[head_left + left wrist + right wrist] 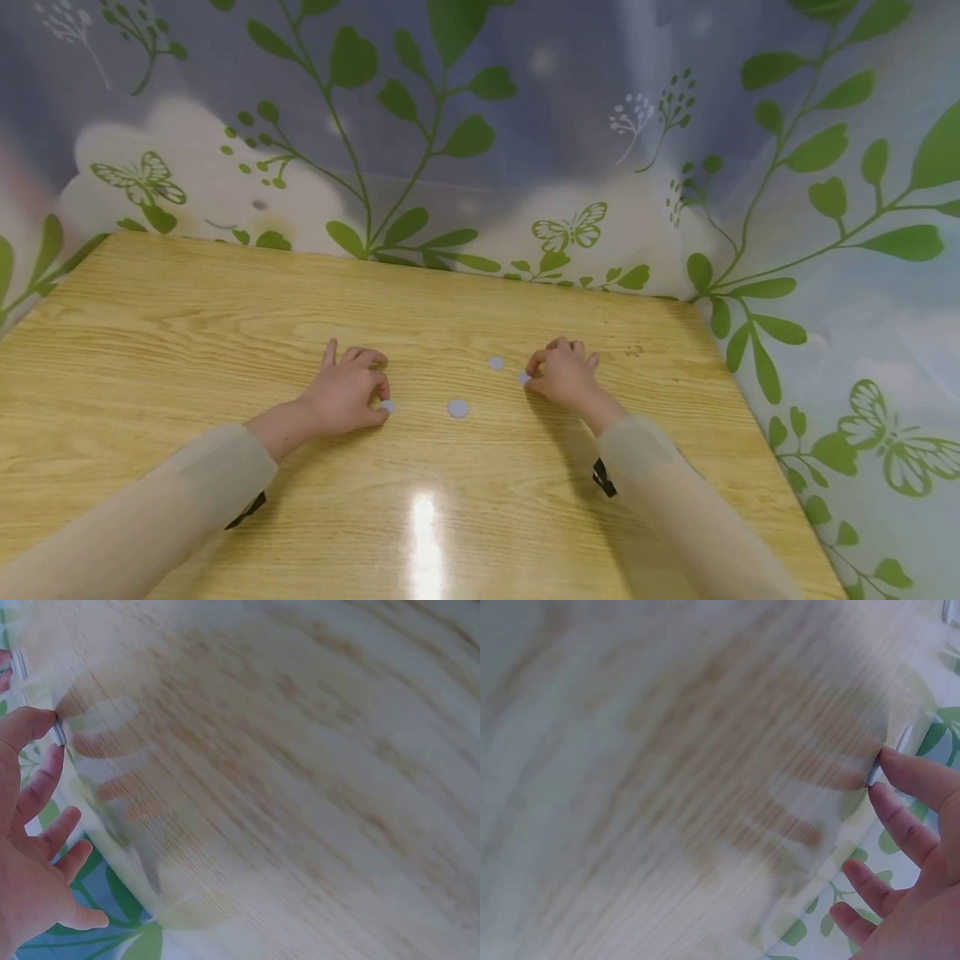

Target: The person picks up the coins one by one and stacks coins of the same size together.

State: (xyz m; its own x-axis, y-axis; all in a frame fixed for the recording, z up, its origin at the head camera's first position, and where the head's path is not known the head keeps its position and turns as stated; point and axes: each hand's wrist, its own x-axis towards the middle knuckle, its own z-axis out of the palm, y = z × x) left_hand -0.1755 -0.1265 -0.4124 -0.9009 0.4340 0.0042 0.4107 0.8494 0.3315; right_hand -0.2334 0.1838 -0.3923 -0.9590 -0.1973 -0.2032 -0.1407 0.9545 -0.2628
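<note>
On the wooden table lie several small, pale, flat round discs. My left hand pinches one disc at its edges between thumb and index finger; the left wrist view has this disc edge-on, close over the tabletop. Over on the right, my right hand pinches another disc the same way, and that disc appears as a thin sliver in the right wrist view. Between the hands rest two more: a nearer disc and a farther disc, neither one touched. The other fingers of both hands are spread.
A curtain-like backdrop printed with leaves and butterflies borders the table's far and right edges. A bright light reflection shows on the near tabletop. Small dark marks sit right of my right hand.
</note>
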